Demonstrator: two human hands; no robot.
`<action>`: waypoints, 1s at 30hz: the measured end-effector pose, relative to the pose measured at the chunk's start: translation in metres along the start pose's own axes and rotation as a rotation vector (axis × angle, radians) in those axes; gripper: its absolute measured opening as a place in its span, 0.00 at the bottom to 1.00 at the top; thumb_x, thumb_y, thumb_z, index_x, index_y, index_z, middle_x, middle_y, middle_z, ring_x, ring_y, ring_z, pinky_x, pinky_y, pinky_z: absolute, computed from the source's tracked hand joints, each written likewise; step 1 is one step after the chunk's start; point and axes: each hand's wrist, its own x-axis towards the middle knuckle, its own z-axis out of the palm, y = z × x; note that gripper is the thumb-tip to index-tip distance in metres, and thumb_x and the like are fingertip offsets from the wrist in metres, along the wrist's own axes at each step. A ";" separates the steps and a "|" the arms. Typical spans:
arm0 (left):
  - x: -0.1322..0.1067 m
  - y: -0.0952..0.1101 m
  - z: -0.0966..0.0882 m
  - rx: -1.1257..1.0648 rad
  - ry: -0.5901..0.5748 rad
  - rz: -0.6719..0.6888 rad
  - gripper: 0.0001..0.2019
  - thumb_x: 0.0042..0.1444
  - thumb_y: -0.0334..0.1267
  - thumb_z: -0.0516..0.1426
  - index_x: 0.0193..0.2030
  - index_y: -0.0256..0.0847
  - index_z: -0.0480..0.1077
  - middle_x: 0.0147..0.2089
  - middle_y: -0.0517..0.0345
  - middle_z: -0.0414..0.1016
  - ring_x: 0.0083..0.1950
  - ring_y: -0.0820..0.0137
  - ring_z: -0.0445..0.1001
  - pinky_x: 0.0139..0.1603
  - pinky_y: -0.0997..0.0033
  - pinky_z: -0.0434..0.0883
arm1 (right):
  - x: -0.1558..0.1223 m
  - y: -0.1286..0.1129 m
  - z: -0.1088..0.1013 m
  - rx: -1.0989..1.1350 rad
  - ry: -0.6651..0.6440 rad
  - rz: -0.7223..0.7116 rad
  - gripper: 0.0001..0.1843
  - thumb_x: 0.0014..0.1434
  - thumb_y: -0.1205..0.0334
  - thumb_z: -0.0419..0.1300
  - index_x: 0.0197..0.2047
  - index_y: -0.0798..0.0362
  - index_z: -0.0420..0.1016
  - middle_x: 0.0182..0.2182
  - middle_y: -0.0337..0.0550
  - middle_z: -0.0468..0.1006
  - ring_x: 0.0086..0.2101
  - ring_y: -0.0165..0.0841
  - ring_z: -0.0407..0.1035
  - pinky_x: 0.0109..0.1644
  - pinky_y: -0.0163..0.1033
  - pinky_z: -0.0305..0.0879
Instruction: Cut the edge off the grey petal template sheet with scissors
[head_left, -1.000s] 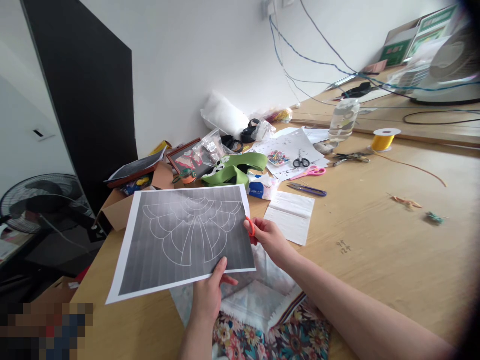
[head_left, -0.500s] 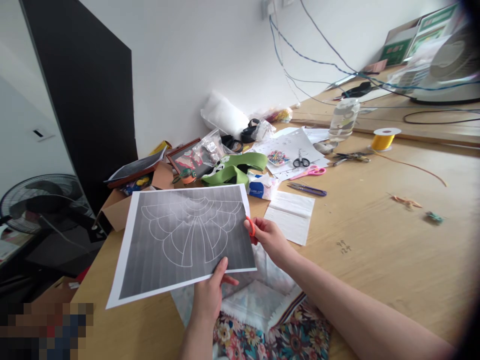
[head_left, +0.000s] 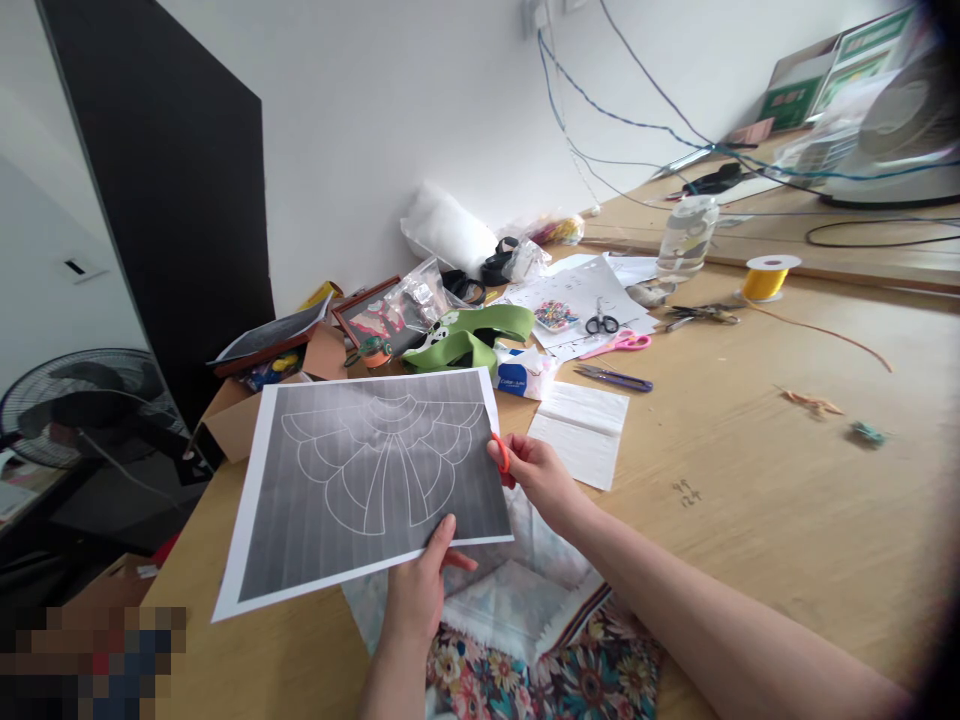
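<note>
My left hand (head_left: 420, 590) pinches the near edge of a printed sheet (head_left: 360, 480), grey with a white fan-shaped line drawing. The sheet is held flat above the wooden table (head_left: 750, 480). My right hand (head_left: 536, 478) is at the sheet's right edge, closed on orange-handled scissors (head_left: 501, 452); only the orange loop shows and the blades are hidden behind the paper. Under both hands lies a white cloth (head_left: 510, 590) with a floral fabric (head_left: 540, 670) at the table's near edge.
A folded white paper (head_left: 581, 430) lies right of the sheet. Behind it are a green punch tool (head_left: 469, 345), a tissue pack (head_left: 525, 372), several scissors (head_left: 615, 340), a water bottle (head_left: 686, 238), a yellow ribbon spool (head_left: 766, 278), a cardboard box (head_left: 240, 420) and cables. A fan (head_left: 82, 400) stands left.
The sheet has dipped very slightly toward me; both hands keep their hold and nothing else has moved.
</note>
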 end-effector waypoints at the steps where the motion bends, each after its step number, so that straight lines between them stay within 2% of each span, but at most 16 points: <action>1: 0.000 0.000 0.000 0.001 -0.001 0.001 0.23 0.30 0.41 0.74 0.33 0.36 0.74 0.35 0.56 0.76 0.22 0.73 0.70 0.19 0.71 0.74 | 0.000 0.000 0.000 0.002 0.000 0.001 0.31 0.44 0.31 0.65 0.21 0.52 0.63 0.17 0.32 0.61 0.21 0.26 0.55 0.26 0.35 0.50; 30: -0.001 0.003 0.000 -0.008 0.005 -0.004 0.23 0.28 0.41 0.75 0.33 0.37 0.75 0.33 0.57 0.76 0.24 0.71 0.71 0.18 0.72 0.73 | 0.000 -0.002 -0.001 0.000 0.000 -0.010 0.30 0.44 0.32 0.65 0.20 0.52 0.63 0.17 0.32 0.61 0.21 0.26 0.54 0.26 0.35 0.49</action>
